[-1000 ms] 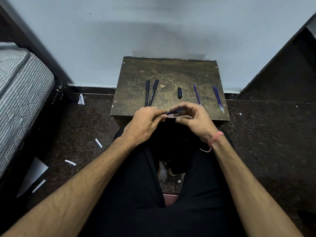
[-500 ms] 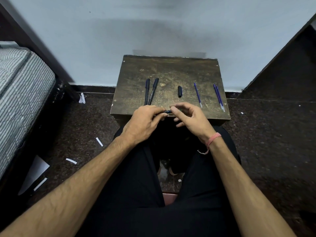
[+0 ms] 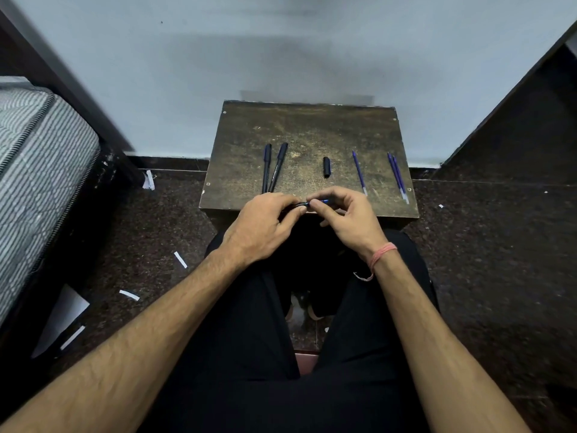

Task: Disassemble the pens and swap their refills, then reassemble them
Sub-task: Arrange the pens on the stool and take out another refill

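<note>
A: Quick one. Hands?

B: Left hand [image 3: 262,226] curled round a dark pen barrel [image 3: 298,206], mostly hidden in the fist. Right hand [image 3: 346,214] pinches a blue refill [image 3: 321,201] between thumb and forefinger, right at the barrel's mouth. Both at the 6 o'clock edge of the small table [image 3: 312,126].

A: Step?

B: Looks like seating the refill in the barrel, or drawing it out. Can't tell which from this alone.

A: Rest of the parts?

B: Two capped pens [image 3: 273,167] side by side at 9 o'clock of the tabletop, a loose cap [image 3: 326,167] near centre, one refill [image 3: 359,171] at 3 o'clock, two more refills [image 3: 397,176] together further right, near the edge.

A: Tips for doing it well?

B: Keep refill and barrel on one straight line; it's thin, likely to bend if pushed skewed. Hold the pinch close to the mouth, feed in short strokes. Work over the table, since a dropped piece would land on the dark floor [image 3: 499,245], hard to spot.
</note>
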